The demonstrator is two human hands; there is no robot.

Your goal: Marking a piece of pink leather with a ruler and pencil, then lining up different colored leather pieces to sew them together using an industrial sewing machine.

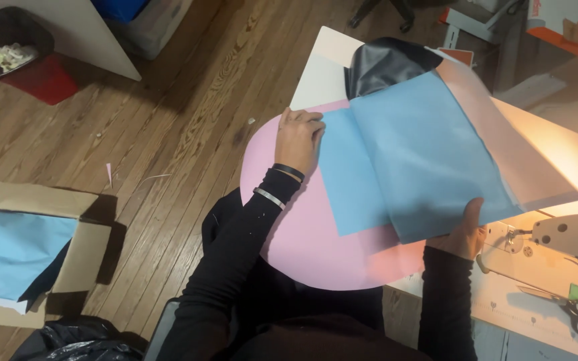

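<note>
Left hand (299, 137) flat on pink sheet (302, 241), fingers curled at blue sheet (356, 180) edge, right hand (466, 230) pinching blue stack (429, 160), scissors (563, 306) near.

Dim room; warm lamp glare at right; slight blur overall.

The fabric sheets (423, 160) lie on the round piece (302, 247), which overhangs the table (322, 73); the scissors (570, 309) lie to their right, a cardboard box (28, 247) on the floor (168, 100) far left
</note>
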